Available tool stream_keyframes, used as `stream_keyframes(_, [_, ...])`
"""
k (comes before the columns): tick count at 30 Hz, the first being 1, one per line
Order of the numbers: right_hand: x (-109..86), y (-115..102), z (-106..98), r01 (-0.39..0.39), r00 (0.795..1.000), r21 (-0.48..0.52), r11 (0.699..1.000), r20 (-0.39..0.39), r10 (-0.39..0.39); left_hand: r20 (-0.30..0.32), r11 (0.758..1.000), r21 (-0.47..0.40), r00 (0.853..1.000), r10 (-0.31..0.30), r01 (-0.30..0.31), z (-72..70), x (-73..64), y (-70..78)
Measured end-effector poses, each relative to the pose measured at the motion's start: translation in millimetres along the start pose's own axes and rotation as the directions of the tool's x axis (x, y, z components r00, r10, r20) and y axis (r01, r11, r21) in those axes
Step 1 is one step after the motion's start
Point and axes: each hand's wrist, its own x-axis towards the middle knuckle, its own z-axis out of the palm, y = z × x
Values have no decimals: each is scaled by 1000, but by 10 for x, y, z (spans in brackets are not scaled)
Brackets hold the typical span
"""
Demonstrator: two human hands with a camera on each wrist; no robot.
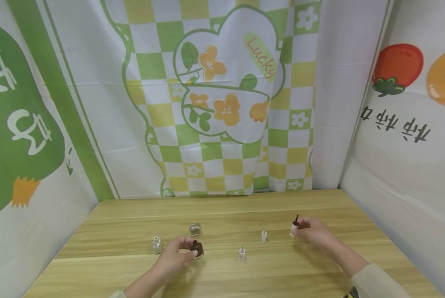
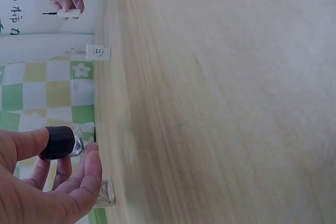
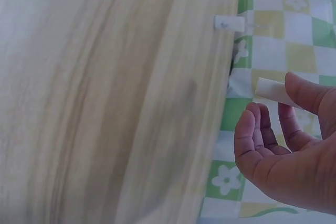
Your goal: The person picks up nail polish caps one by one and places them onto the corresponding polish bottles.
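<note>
My left hand (image 1: pixel 178 253) pinches a small glass nail polish bottle (image 1: pixel 197 249) with dark polish between thumb and fingers, raised over the table. In the left wrist view that bottle (image 2: pixel 59 142) lies sideways to the camera. Over on the right, my right hand (image 1: pixel 313 232) holds a white nail polish cap (image 1: pixel 294 229) with its dark-coated brush (image 1: pixel 296 219) pointing up. The right wrist view shows the cap (image 3: pixel 273 91) pinched by thumb and fingers, its brush hidden. Near my left hand stand a clear glass bottle (image 1: pixel 157 246) and a glittery one (image 1: pixel 194 229).
Two white caps stand on the wooden table (image 1: pixel 125 219) between the hands, brushes up: one farther back (image 1: pixel 264 236), one nearer (image 1: pixel 242 254). Printed cloth (image 1: pixel 222 165) hangs behind the table's back edge. A dark object (image 1: pixel 352 293) shows partly at the bottom right.
</note>
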Motion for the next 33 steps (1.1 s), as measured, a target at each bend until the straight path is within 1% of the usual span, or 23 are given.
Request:
stream_keyframes(5, [-53,-110,5,24,999,44,999,41,-25,-7,1000,5,1000,4,-4,5,-5,37])
stream_keyframes(11, [-138,-264,22,51,992,88,995,107,-61,19,1000,6,1000,12,-12,14,-4,77])
stream_keyframes(19, [-205,-398,66,62,984,135,989,159,-84,103,997,-52,993,56,-51,72,-1,112])
stream_keyframes(26, [-252,-462,122,75,980,190,979,169,-108,145,995,-63,986,85,-77,150,-54,239])
stream_keyframes(33, [-321,-540,188,84,975,194,977,185,-120,158,992,-70,981,111,-101,232,-64,335])
